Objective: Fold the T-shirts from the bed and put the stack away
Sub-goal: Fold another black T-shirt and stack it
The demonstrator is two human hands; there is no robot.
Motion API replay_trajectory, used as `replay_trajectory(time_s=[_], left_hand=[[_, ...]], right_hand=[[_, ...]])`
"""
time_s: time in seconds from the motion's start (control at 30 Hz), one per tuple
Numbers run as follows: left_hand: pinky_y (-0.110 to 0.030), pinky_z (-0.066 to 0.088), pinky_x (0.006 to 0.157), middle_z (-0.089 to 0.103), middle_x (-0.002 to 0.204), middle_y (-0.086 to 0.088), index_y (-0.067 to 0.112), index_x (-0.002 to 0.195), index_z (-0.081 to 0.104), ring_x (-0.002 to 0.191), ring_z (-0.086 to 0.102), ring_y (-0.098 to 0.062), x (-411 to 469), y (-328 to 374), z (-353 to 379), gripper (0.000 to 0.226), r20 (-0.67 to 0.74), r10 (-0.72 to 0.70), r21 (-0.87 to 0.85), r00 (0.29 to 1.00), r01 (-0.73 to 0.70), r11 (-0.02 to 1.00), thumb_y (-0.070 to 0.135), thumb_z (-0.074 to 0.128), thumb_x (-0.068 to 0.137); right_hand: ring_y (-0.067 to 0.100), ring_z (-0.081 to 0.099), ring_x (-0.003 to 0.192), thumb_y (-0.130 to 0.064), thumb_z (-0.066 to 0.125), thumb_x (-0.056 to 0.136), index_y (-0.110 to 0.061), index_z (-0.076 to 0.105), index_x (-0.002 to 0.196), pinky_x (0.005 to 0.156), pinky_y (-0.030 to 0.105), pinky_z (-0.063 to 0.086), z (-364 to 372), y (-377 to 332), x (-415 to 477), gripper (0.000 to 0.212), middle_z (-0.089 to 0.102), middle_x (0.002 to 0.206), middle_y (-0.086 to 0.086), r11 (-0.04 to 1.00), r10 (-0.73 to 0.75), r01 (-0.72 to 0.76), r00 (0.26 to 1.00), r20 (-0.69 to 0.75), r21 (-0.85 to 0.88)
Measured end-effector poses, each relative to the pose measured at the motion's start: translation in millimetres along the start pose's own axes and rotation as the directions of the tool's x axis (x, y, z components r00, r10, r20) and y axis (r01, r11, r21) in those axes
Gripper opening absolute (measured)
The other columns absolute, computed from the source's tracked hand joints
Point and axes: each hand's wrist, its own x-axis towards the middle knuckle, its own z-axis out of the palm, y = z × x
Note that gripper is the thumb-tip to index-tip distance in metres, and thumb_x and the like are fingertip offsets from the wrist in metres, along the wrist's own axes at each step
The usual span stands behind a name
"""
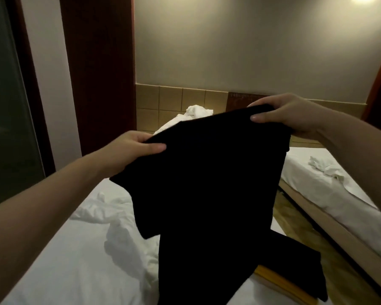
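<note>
Both hands, left hand (128, 150) and right hand (288, 115), pinch a black T-shirt (207, 183) by its top edge above a rumpled white bed (75, 249). A second bed (330, 190) stands right; beige tiled wall (169, 102) beyond.

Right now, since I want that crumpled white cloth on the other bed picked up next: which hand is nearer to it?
Right. The right hand grips the black T-shirt above and left of the cloth; the left hand holds the shirt's other side, farther left.

Second bed (330, 186), tiled wall (169, 100), wooden panel (99, 73)
</note>
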Motion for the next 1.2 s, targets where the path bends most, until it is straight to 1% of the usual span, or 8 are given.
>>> replay_trajectory(time_s=[0.17, 0.3, 0.47, 0.57, 0.73, 0.87, 0.97, 1.2], left_hand=[[-0.011, 0.047, 0.058, 0.068, 0.067, 0.006, 0.016, 0.078, 0.072, 0.069, 0.068, -0.009, -4, -11, 11, 0.064, -0.015, -0.043, 0.147, 0.999, 0.045, 0.988, 0.068, 0.076, 0.042], [-0.014, 0.044, 0.044, 0.059, 0.049, 0.008, 0.017, 0.071, 0.068, 0.045, 0.058, -0.004, -5, -6, 12, 0.033, -0.187, -0.04, -0.101, 0.981, 0.021, 0.995, 0.049, 0.059, 0.077], [-0.013, 0.043, 0.044, 0.053, 0.042, 0.009, 0.012, 0.069, 0.061, 0.041, 0.055, -0.002, 0, -4, 15, 0.032, -0.322, -0.023, -0.047, 0.946, 0.008, 0.999, 0.033, 0.051, 0.091], [-0.013, 0.045, 0.044, 0.06, 0.049, 0.008, 0.011, 0.074, 0.063, 0.047, 0.061, -0.004, 0, -4, 11, 0.017, -0.309, -0.007, -0.017, 0.951, 0.002, 1.0, 0.021, 0.058, 0.088], [-0.016, 0.05, 0.05, 0.065, 0.063, 0.003, 0.009, 0.078, 0.067, 0.058, 0.066, -0.008, 0, -8, -1, 0.008, -0.287, 0.008, 0.118, 0.958, 0.027, 0.993, 0.014, 0.071, 0.075], [-0.017, 0.053, 0.062, 0.063, 0.081, -0.01, -0.003, 0.091, 0.064, 0.069, 0.066, -0.01, 0, -1, -6, 0.016, -0.224, 0.019, 0.259, 0.974, 0.041, 0.965, 0.006, 0.067, 0.078], [-0.02, 0.049, 0.069, 0.063, 0.083, -0.01, 0.004, 0.085, 0.065, 0.077, 0.063, -0.013, -2, 9, -5, 0.007, -0.195, 0.009, 0.364, 0.981, 0.063, 0.929, 0.007, 0.067, 0.079], [-0.038, 0.049, 0.082, 0.063, 0.086, -0.014, 0.006, 0.084, 0.065, 0.085, 0.061, -0.023, -8, 20, -1, 0.012, -0.227, 0.05, 0.547, 0.973, 0.085, 0.833, 0.014, 0.07, 0.078]], right_hand=[[0.008, 0.068, 0.081, -0.013, 0.063, 0.086, -0.023, 0.067, 0.106, 0.069, 0.02, 0.055, 5, 3, 2, 0.023, 0.072, 0.089, -0.007, 0.996, 0.006, -0.005, 1.0, 0.016, -0.09], [0.018, 0.065, 0.091, -0.017, 0.064, 0.085, -0.031, 0.07, 0.099, 0.085, 0.033, 0.05, -2, 4, 5, 0.02, 0.067, 0.101, 0.001, 1.0, 0.009, -0.01, 0.999, -0.053, -0.015], [0.014, 0.062, 0.081, -0.01, 0.059, 0.088, -0.033, 0.067, 0.092, 0.07, 0.023, 0.051, -2, 6, 6, 0.024, 0.061, 0.097, 0.002, 0.998, 0.056, -0.054, 0.997, -0.061, 0.035], [0.01, 0.063, 0.071, -0.011, 0.058, 0.09, -0.032, 0.064, 0.094, 0.061, 0.019, 0.053, 0, 11, 6, 0.022, 0.062, 0.094, 0.001, 0.994, 0.095, -0.09, 0.992, -0.088, 0.063], [0.013, 0.067, 0.084, -0.023, 0.062, 0.088, -0.029, 0.06, 0.113, 0.079, 0.029, 0.055, -2, 13, 1, 0.026, 0.065, 0.105, 0.001, 0.983, 0.179, -0.18, 0.984, -0.014, -0.021], [0.011, 0.07, 0.072, -0.022, 0.061, 0.083, -0.016, 0.061, 0.109, 0.06, 0.022, 0.057, 2, 0, -9, 0.027, 0.071, 0.089, 0.0, 0.955, 0.291, -0.272, 0.939, 0.181, -0.121], [0.011, 0.07, 0.065, -0.017, 0.063, 0.08, -0.007, 0.06, 0.104, 0.051, 0.019, 0.053, 4, -3, -16, 0.026, 0.072, 0.076, 0.0, 0.915, 0.396, -0.354, 0.88, 0.262, -0.194], [0.012, 0.07, 0.067, -0.008, 0.064, 0.08, -0.009, 0.063, 0.097, 0.054, 0.021, 0.055, 10, -15, -28, 0.018, 0.072, 0.076, 0.0, 0.944, 0.312, -0.282, 0.932, 0.187, -0.169]])
